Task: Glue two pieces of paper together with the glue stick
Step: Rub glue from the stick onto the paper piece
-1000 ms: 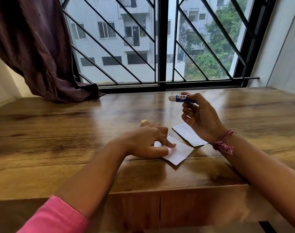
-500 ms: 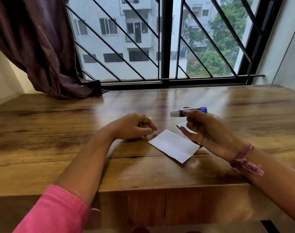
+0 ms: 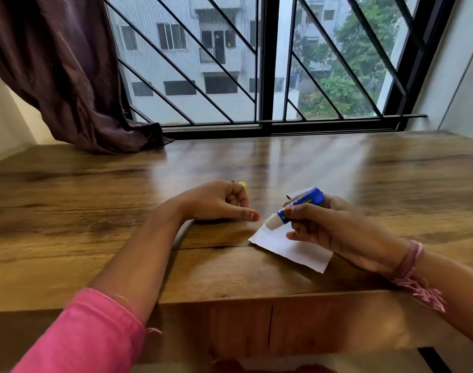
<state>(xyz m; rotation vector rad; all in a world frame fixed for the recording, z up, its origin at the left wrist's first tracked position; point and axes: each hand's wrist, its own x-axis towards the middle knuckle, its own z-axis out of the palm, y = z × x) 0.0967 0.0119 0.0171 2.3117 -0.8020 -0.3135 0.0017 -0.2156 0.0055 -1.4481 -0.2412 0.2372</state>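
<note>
Step in hand: glue application, judged about to begin. The uncapped glue stick [image 3: 294, 209] is pinched in the right hand [image 3: 329, 227], tip poised over the near paper [image 3: 291, 249] on the bench [image 3: 95, 211]. The left hand [image 3: 216, 201] is curled around a yellow cap [image 3: 243, 186]. Next, tip contact is required. Counted: one stick, one cap, two papers, the second [image 3: 301, 192] mostly hidden.

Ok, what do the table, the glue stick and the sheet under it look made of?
Table: wood or wood-look laminate, glossy, with grain and window glare. Glue stick: seemingly plastic, blue printed barrel, whitish tip. Sheet: thin white matte paper, one edge looks jagged.
</note>
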